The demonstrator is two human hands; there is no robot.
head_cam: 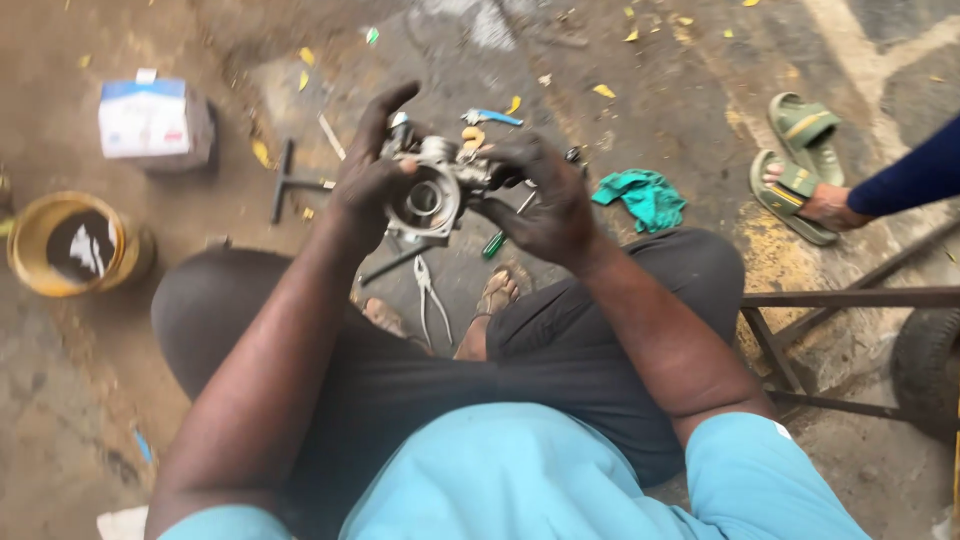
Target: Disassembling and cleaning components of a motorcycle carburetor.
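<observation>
head view: left hand (368,185) and right hand (545,200) both grasp metal carburetor (432,190) above pliers (430,295) on ground.

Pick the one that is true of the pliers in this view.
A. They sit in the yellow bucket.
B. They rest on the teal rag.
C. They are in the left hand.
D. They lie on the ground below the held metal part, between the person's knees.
D: the pliers lie on the ground beneath the metal part, which the left hand and right hand grip between them.
</observation>
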